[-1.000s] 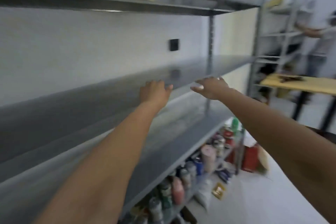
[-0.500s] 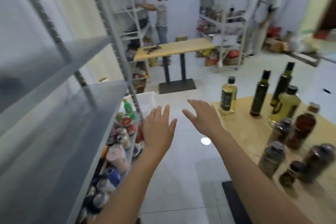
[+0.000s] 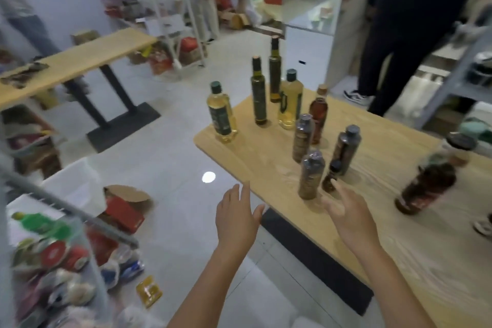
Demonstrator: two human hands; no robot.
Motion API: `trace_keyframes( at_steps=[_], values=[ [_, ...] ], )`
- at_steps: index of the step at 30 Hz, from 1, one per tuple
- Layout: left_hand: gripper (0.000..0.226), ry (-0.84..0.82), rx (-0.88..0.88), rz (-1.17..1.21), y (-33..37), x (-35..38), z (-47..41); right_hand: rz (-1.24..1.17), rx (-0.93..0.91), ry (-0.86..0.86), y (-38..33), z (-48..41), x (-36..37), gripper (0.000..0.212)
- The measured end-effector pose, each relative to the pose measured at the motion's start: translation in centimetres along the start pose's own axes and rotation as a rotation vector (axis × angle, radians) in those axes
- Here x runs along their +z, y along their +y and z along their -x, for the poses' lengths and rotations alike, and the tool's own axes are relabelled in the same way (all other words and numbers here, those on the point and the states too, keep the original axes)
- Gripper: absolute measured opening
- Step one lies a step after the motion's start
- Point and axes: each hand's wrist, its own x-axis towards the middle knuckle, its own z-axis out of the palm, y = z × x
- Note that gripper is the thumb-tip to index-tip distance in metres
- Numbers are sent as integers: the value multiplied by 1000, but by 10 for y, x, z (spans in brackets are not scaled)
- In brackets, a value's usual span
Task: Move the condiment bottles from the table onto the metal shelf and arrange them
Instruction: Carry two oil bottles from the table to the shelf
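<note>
Your right hand, spread and empty, sits just short of the nearest tall bottle on the worktop, likely to grasp it. Your left hand hovers open beside it.

It looks like a shop: a metal shelf full of jars left of the left hand, bottles on a table by the right hand, a glass counter far beyond.
</note>
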Motion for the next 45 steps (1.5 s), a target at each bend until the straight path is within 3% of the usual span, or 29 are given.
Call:
trace_keyframes(
  at_steps=[4, 9, 21, 28, 33, 37, 45],
  values=[
    [64, -61, 158, 5, 36, 17, -43, -24, 106, 54, 21, -15, -11, 56],
    [65, -49, 214, 3, 59, 25, -100, -58, 113, 116, 11, -66, -19, 54],
    [73, 112, 49, 96, -14, -15, -242, -17, 44, 71, -81, -191, 18, 57],
    [90, 183, -93, 376, -89, -34, -355, -67, 121, 117, -148, -259, 71, 62],
    [100, -93, -81, 557, -139, -27, -421, -126, 127, 120, -211, -328, 105, 69],
    [89, -297, 21, 677, -152, -13, -444, -239, 187, 144, -251, -385, 120, 74],
    [90, -344, 30, 760, -152, 3, -452, -322, 369, 77, -232, -438, 157, 67]
  ],
)
